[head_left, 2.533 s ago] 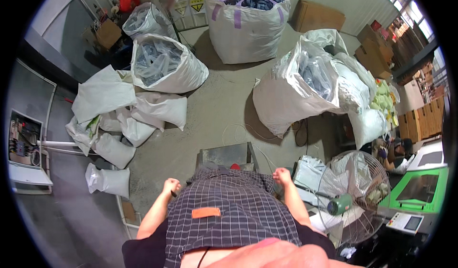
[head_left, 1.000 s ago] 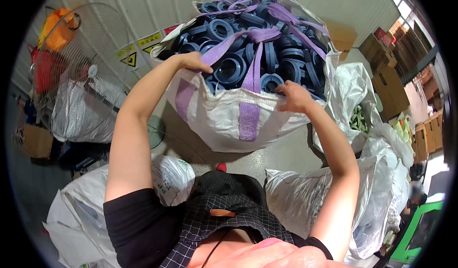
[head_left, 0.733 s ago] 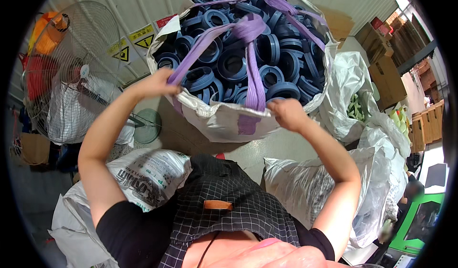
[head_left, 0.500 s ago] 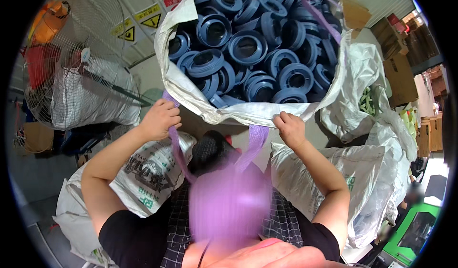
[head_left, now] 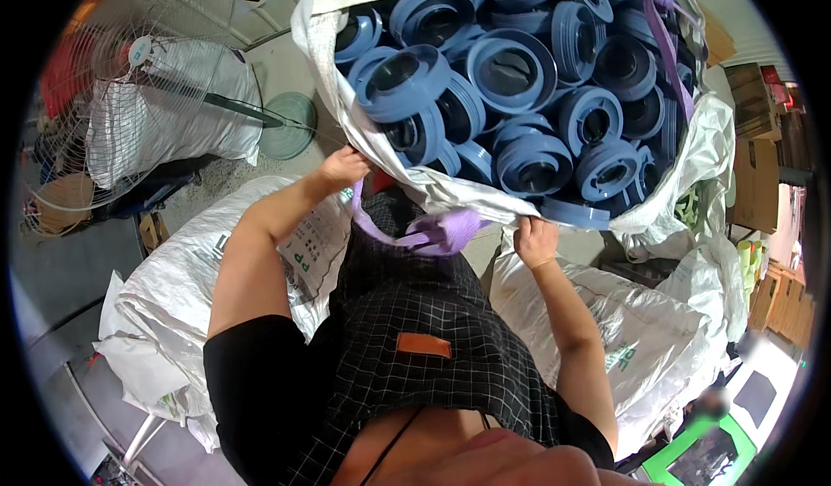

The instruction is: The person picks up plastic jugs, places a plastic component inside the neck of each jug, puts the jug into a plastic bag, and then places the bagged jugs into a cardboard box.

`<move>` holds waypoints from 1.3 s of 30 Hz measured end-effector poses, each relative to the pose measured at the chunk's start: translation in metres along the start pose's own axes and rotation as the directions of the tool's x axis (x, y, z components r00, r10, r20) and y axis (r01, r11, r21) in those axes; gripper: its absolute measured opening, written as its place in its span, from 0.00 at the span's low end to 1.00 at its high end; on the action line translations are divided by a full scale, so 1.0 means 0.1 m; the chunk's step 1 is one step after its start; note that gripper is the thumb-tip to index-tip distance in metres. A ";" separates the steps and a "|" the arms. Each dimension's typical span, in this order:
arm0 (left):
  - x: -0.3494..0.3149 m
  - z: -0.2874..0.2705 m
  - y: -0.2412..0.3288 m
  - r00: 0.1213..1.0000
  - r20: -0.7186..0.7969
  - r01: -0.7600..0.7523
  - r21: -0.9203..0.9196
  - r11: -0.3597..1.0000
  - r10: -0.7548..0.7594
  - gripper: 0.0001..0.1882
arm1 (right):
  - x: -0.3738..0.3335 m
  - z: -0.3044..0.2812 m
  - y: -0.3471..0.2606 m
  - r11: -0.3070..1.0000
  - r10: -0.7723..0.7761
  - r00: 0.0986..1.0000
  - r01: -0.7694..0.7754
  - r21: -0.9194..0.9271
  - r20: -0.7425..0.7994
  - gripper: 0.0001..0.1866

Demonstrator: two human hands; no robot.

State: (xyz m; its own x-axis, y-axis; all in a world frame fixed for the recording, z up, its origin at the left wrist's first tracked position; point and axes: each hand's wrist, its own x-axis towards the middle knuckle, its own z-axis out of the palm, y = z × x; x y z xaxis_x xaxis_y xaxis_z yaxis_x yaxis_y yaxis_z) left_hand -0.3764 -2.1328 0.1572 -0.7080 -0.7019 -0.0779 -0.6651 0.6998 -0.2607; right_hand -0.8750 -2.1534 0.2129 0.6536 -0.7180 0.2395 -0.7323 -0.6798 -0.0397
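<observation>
A big white woven sack [head_left: 433, 188] fills the upper middle of the view, its mouth wide and facing me. Inside lie many blue plastic ring-shaped parts [head_left: 511, 69], heaped up to the rim. My left hand [head_left: 346, 167] is closed on the near left edge of the sack, beside the end of a purple strap [head_left: 448, 230]. That strap droops in a loop along the sack's near side. With my right hand [head_left: 536, 240] I grip the near rim farther right, fingers over the fold. A blue part there rests against the rim.
A wire-caged fan [head_left: 138, 53] on a round base [head_left: 287, 126] stands at the left. White sacks [head_left: 186, 265] lie left and right of my legs. Cardboard boxes [head_left: 755, 183] and a green-framed machine [head_left: 705, 451] are at the right.
The purple strap, blurred and raised near my chest before, now hangs low against the sack. The sack and its blue parts look nearer and sit farther right; my left hand has shifted up and right.
</observation>
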 end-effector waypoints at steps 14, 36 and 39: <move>0.84 -2.22 -2.31 0.434 -0.219 0.708 -0.517 0.481 -0.874 0.35 | -0.02 -0.09 0.02 0.980 0.137 0.976 -0.108 -0.169 0.169 0.17; 0.22 -0.98 -3.36 0.444 0.580 -0.018 -0.756 -0.654 -0.683 0.18 | 0.43 -0.37 -0.55 0.918 0.385 0.895 -0.347 -0.190 0.224 0.24; 0.28 -0.41 -3.28 0.466 0.590 -0.306 -0.592 -0.746 -0.659 0.19 | 0.45 -0.45 -0.65 0.882 0.451 0.853 -0.381 -0.276 0.264 0.25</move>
State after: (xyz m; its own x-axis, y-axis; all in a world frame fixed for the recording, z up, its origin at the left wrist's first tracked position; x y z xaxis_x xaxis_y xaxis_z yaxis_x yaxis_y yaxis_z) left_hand -0.1875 -2.3770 0.2798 0.2485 -0.8670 -0.4318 0.5716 -0.2287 0.7880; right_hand -0.8066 -2.1352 0.2696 0.2779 -0.9581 -0.0693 -0.9479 -0.2852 0.1418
